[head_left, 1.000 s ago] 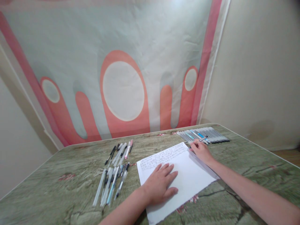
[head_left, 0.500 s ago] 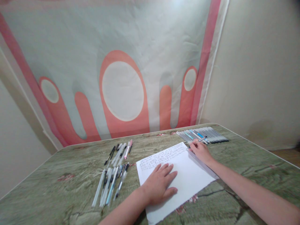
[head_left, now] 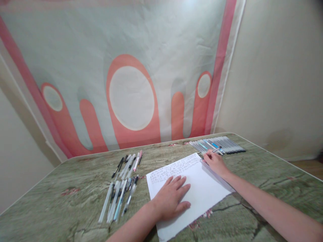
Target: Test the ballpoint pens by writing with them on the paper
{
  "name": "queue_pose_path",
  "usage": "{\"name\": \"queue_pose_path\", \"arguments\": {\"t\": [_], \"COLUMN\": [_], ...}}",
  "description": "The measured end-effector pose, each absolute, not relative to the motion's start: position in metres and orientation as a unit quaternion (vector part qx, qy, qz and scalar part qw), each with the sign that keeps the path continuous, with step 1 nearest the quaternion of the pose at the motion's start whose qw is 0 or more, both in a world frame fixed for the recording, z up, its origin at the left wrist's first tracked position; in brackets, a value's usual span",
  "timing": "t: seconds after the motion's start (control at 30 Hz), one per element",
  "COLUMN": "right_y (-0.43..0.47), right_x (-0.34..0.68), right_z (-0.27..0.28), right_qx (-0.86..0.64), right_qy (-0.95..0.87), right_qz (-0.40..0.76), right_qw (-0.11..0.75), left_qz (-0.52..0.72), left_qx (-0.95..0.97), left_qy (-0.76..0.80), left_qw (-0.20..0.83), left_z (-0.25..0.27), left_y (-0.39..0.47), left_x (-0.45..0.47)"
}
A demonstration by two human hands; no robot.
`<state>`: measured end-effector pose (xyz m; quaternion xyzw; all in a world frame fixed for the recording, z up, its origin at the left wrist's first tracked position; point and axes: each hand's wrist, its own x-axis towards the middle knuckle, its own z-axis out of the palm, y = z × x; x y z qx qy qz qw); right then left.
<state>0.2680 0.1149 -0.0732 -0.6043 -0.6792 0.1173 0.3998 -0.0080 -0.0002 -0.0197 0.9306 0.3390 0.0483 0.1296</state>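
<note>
A white sheet of paper [head_left: 194, 195] lies at a slant on the table, with several lines of small handwriting across its upper part. My left hand [head_left: 173, 198] rests flat on the sheet with its fingers spread. Near the paper's upper right edge, my right hand [head_left: 214, 161] is closed around a pen [head_left: 217, 149], whose upper end sticks out above the fingers. The pen's tip is too small to make out, close to the end of the written lines.
Left of the paper lie two groups of pens, a far one [head_left: 128, 164] and a nearer one [head_left: 117, 200]. A neat row of pens [head_left: 227, 144] spreads beyond my right hand. The wood-patterned table [head_left: 63, 208] reaches a printed backdrop [head_left: 131, 97] behind it.
Almost nothing differs. My right hand has shifted very slightly with the pen, while my left hand stays flat on the paper.
</note>
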Motion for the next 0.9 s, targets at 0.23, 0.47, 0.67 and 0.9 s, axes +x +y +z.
{"name": "queue_pose_path", "arguments": {"t": [0.23,0.47,0.67,0.9], "right_y": [0.1151,0.1155,0.1145,0.1136], "right_x": [0.2682,0.2682,0.2678,0.2676], "right_z": [-0.0731,-0.0738,-0.0726,-0.0727], "right_qx": [-0.609,-0.61,-0.609,-0.605], "right_qy": [-0.681,-0.679,-0.677,-0.678], "right_qz": [0.107,0.104,0.117,0.107], "right_qw": [0.393,0.395,0.396,0.404], "left_qz": [0.046,0.046,0.044,0.048], "left_qx": [0.93,0.93,0.93,0.929], "left_qy": [0.34,0.34,0.342,0.341], "left_qw": [0.13,0.13,0.128,0.132], "left_z": [-0.02,-0.0186,-0.0196,-0.0192], "left_y": [-0.0001,-0.0005,-0.0002,-0.0003], "left_x": [-0.0084,-0.0083,-0.0081,-0.0082]}}
